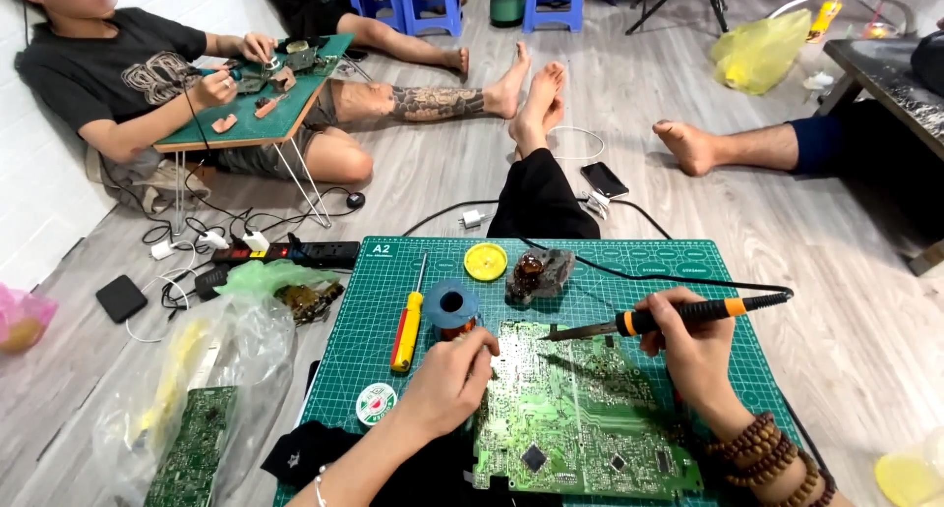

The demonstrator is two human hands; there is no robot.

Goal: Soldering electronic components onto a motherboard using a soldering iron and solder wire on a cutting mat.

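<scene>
Two hands work close together: the right hand (688, 345) grips a hot soldering iron (678, 316), the left hand (447, 384) pinches solder wire over the circuit board (580, 418). A slip might burn fingers.

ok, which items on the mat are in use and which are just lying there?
In use: soldering iron in right hand; green circuit board; left hand at its edge.
Lying about: yellow screwdriver, yellow lid, solder spool, round tin.

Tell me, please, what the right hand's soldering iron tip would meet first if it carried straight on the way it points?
Probably the left hand: the right hand aims the soldering iron leftward, low over the circuit board; depth is unclear.
</scene>
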